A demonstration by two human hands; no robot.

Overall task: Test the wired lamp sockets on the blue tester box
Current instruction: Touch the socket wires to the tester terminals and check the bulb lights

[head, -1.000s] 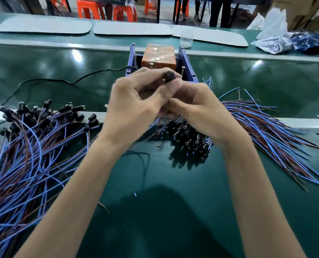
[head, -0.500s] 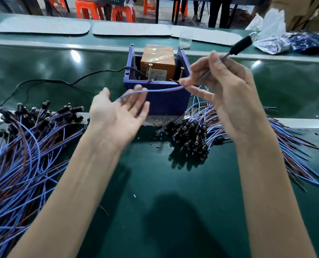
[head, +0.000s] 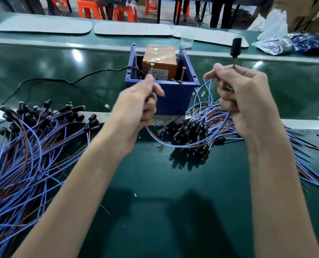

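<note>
Seemingly left hand point(head: 136, 107) and right hand point(head: 248, 97) pinch one socket wire point(head: 173, 146); blue box point(head: 173, 98) holds orange block point(head: 160, 56).

Between the two forearms the green worktop point(head: 155, 211) lies bare, a broad lane running up to the blue tester box point(head: 173, 97). A heap of wired sockets point(head: 24, 155) walls off its left side; a second heap point(head: 190, 135) crowds the box's right front corner, wires fanning right. A blue wire point(head: 173, 145) sags between left hand point(head: 134, 112) and right hand point(head: 248, 101), across the approach. Left of the box a black cable point(head: 43, 79) crosses the glossy belt point(head: 294, 86)
</note>
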